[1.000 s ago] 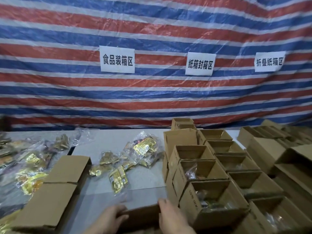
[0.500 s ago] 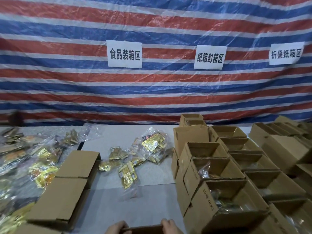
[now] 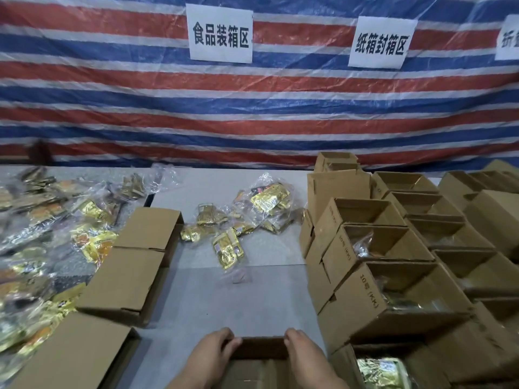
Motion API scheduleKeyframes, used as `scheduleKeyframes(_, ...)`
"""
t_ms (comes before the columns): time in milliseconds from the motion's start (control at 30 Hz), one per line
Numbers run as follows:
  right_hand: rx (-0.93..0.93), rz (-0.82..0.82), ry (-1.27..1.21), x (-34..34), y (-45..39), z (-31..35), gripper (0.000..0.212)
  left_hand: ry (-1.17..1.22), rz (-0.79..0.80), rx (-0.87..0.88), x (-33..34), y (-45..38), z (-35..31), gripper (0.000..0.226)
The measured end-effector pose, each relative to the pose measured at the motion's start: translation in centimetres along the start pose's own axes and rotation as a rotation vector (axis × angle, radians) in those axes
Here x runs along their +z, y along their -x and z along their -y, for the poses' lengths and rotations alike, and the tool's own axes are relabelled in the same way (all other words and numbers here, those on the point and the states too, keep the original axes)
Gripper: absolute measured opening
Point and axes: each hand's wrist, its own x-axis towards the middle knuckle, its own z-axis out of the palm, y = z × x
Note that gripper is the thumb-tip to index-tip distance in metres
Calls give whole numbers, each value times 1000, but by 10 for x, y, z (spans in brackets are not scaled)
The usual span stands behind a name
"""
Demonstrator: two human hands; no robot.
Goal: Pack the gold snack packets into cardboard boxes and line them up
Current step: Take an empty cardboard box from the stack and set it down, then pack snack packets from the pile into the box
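Both hands grip the far rim of an open cardboard box [image 3: 259, 357] at the near edge of the grey tabletop [image 3: 241, 299].

The left hand [image 3: 212, 353] and right hand [image 3: 304, 352] have their fingers curled over that rim, one at each corner. Loose gold snack packets [image 3: 227, 248] lie on the tabletop well beyond the box, beside a clear bag of packets [image 3: 266, 203]. To the right stand rows of open boxes [image 3: 393, 248], some holding packets. To the left lie closed boxes [image 3: 132, 265] and a heap of bagged packets [image 3: 47, 234]. A striped tarp [image 3: 140, 108] with paper signs [image 3: 220, 33] hangs behind.
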Motion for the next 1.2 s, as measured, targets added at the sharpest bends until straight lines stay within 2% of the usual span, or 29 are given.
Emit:
scheduleKeyframes(133,-8,-90,33,-4,1,3,34,36,-44,-82,-8,-13,-1,35)
scheduleKeyframes(200,-7,-125,31,-14,-7,6,36,38,-132,-124,-18,-38,-4,34)
scheduleKeyframes(333,-12,-227,-83,-40,-34,17,38,124,-206,-245,-41,-112,-12,50)
scheduleKeyframes(500,-61,-333,-254,-61,-63,27,28,224,-254,-431,-48,-204,-8,76)
scheduleKeyframes(600,-82,-355,-297,-57,-73,24,23,166,-226,-537,-37,-251,-1,96)
scheduleKeyframes(700,-82,-367,-343,-46,-79,14,12,119,-215,-611,-16,-284,8,106)
scheduleKeyframes(767,-65,-365,-367,-37,-82,4,12,59,-225,-632,-4,-301,13,111)
scheduleKeyframes(1033,3,-344,-401,-14,-95,-18,20,-21,-180,-594,11,-316,20,107)
scheduleKeyframes(1133,19,-331,-406,-19,-96,-8,21,133,-144,-592,0,-293,22,97)
scheduleKeyframes(1200,26,-327,-469,-28,-98,3,22,271,-126,-543,-10,-271,18,81)
